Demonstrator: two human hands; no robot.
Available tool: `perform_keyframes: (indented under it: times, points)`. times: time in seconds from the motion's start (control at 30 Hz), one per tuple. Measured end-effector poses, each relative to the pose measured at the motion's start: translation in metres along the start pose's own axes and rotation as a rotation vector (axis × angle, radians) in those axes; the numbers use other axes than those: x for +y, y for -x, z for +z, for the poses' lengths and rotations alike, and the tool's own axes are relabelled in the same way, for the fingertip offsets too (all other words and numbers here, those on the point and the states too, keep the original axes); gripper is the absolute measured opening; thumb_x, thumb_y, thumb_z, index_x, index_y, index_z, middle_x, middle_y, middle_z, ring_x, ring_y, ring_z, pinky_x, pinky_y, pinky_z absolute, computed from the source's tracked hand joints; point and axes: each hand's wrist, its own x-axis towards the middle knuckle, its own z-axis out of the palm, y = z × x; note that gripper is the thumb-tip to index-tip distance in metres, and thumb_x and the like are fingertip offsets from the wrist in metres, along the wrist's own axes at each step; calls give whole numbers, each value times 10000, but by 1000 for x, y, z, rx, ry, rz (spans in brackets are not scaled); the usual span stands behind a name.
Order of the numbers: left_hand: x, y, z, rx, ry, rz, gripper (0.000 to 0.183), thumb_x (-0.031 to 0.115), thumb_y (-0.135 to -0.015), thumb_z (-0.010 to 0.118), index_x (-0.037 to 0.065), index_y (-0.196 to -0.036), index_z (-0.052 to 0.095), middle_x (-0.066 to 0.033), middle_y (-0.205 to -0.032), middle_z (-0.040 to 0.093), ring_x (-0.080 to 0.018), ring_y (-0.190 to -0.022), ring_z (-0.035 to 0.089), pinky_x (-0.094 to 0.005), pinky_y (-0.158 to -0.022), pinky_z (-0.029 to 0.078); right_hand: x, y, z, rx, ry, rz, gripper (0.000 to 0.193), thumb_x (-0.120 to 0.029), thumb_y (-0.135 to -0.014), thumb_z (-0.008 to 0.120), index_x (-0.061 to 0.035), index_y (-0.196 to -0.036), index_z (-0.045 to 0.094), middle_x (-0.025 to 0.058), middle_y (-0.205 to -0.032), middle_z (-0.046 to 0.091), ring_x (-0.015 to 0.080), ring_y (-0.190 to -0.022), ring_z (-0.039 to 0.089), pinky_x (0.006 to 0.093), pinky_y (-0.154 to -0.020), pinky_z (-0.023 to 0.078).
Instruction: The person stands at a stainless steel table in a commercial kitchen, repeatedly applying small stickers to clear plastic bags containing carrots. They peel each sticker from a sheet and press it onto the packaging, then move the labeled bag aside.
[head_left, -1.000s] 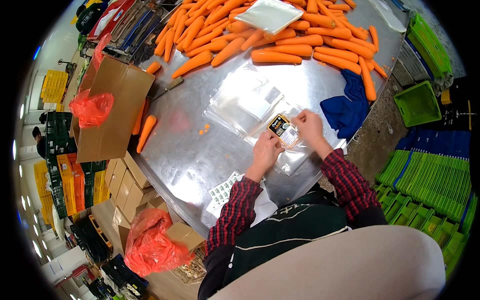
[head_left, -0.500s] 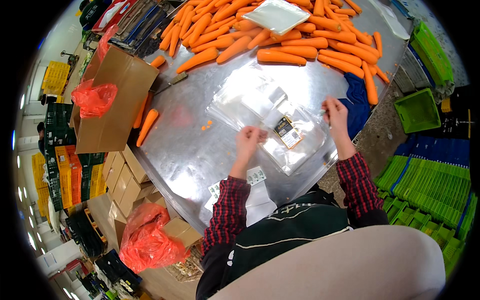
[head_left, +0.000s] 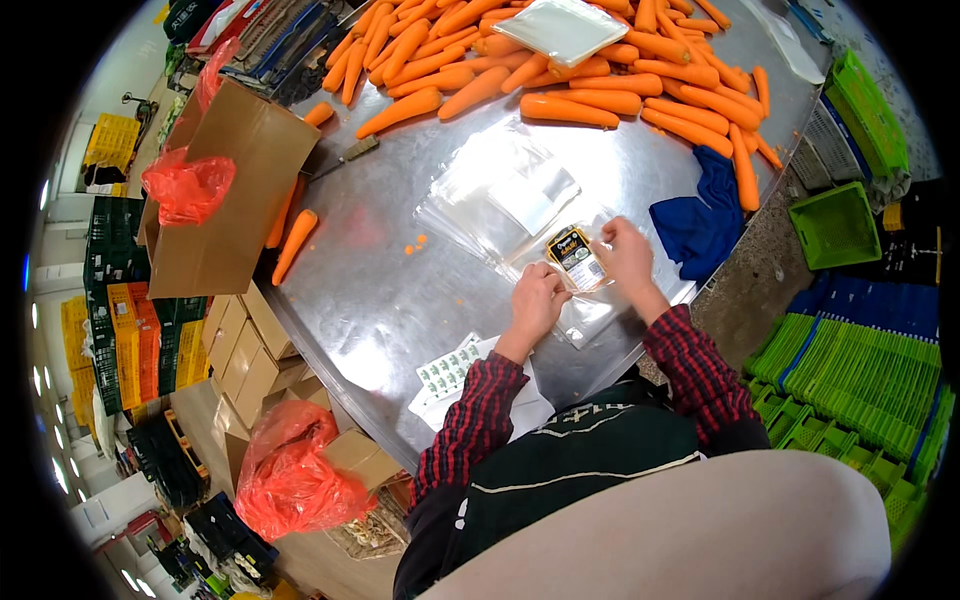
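A clear plastic bag (head_left: 583, 325) with a black-and-white printed label (head_left: 571, 250) lies on the metal table in front of me. My left hand (head_left: 538, 305) is closed in a pinch at the label's lower left corner, over the bag. On the label's right edge rest the curled, closed fingers of my right hand (head_left: 627, 258). Anything between either hand's fingertips is too small or hidden to make out. More clear bags (head_left: 470, 205) are fanned out just beyond. Sheets of small green stickers (head_left: 446, 374) lie left of my left forearm, over white paper.
Carrots (head_left: 580, 100) are heaped along the table's far side, with a clear-wrapped tray (head_left: 562, 30) on top. A blue cloth (head_left: 700, 222) lies at the right edge. Cardboard boxes (head_left: 250, 190) with red plastic bags (head_left: 300, 465) stand left; green crates (head_left: 850, 345) are stacked right.
Both hands have come together at the label: my right hand moved left and down, my left hand right and slightly down. More of the sticker sheets now shows beside my left forearm.
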Motion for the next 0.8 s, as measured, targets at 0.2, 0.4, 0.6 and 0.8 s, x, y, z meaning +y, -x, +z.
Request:
perform_keyframes:
  times: [0.2, 0.4, 0.6, 0.8]
  points:
    - [-41, -7, -12, 232, 778, -511, 89, 106, -832, 685, 42, -862, 630, -66, -774, 645, -185, -615, 602, -314, -562, 465, 15, -48, -65, 65, -1000, 486, 175, -203, -911, 656, -29, -905, 628, 15, -767, 634, 21, -504, 477, 183, -399, 315]
    - [-22, -14, -33, 556, 616, -350, 201, 116, -832, 714, 62, -994, 608, -32, -875, 636, -135, -746, 606, -263, -659, 480, 18, -17, 6, -275, -644, 95, 213, 8, -785, 701, -2, -983, 626, 39, -817, 660, 113, -707, 615, 251, -646, 499]
    - [4, 3, 0, -26, 7, -62, 251, 147, -655, 785, 46, -839, 648, -81, -977, 596, -289, -1017, 559, -394, -816, 478, -18, -2, 13, -165, 131, -296, 268, 28, -717, 660, -27, -972, 600, 130, -936, 637, 335, -838, 639, 390, -717, 517]
    - [-10, -7, -8, -36, 354, -261, 126, 119, -770, 709, 21, -731, 641, -78, -817, 654, -222, -814, 621, -335, -716, 501, 28, -58, -38, -79, -460, 285, 129, -108, -896, 609, -44, -1006, 623, 38, -865, 646, 140, -681, 600, 274, -546, 447]
